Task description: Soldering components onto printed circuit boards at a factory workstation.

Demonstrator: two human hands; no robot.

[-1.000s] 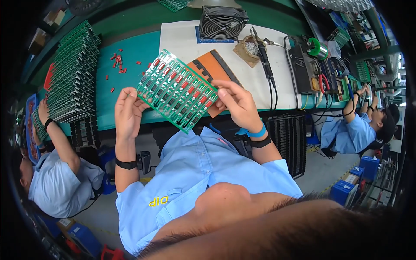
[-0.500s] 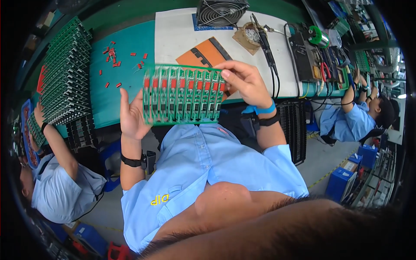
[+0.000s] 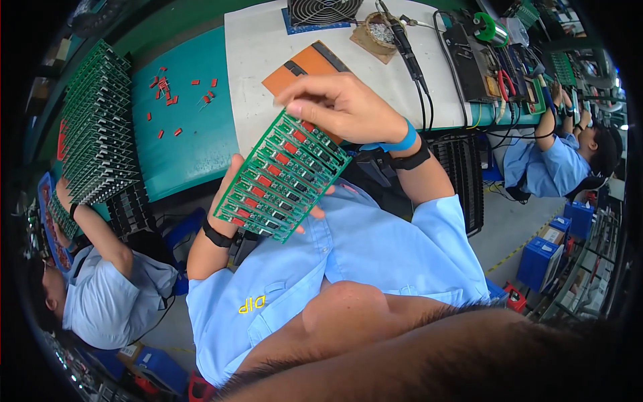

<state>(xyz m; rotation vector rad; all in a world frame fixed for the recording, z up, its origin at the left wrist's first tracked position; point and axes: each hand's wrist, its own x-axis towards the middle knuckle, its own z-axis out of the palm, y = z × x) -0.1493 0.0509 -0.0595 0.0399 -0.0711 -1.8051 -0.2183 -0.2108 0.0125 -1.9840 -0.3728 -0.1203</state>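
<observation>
A green circuit board panel (image 3: 281,177) is held in the air above the lap, between the chest and the near edge of the workbench (image 3: 194,144). It is tilted, with 1 long edge running from lower left up toward the upper right, and rows of small red and black components are seen across its face. The panel is supported from below and behind by the left hand (image 3: 236,182), whose palm is mostly hidden by the board; its fingertips are seen past the lower right edge, so the grip is closed on the panel. The upper corner is pinched by the right hand (image 3: 341,107), thumb and fingers folded over the top edge. A black band is worn on the left wrist, and a blue strap (image 3: 400,142) with a black band is worn on the right wrist.

Behind the panel, an orange pad (image 3: 305,63) is laid on a white mat (image 3: 254,60). To the left, loose red components (image 3: 175,94) are scattered on the teal surface, and a rack of green boards (image 3: 94,127) is stood on edge at the far left. Farther back, a fan (image 3: 321,10) and a soldering iron (image 3: 405,43) are placed. Other workers in blue shirts are seated at the left and at the right.
</observation>
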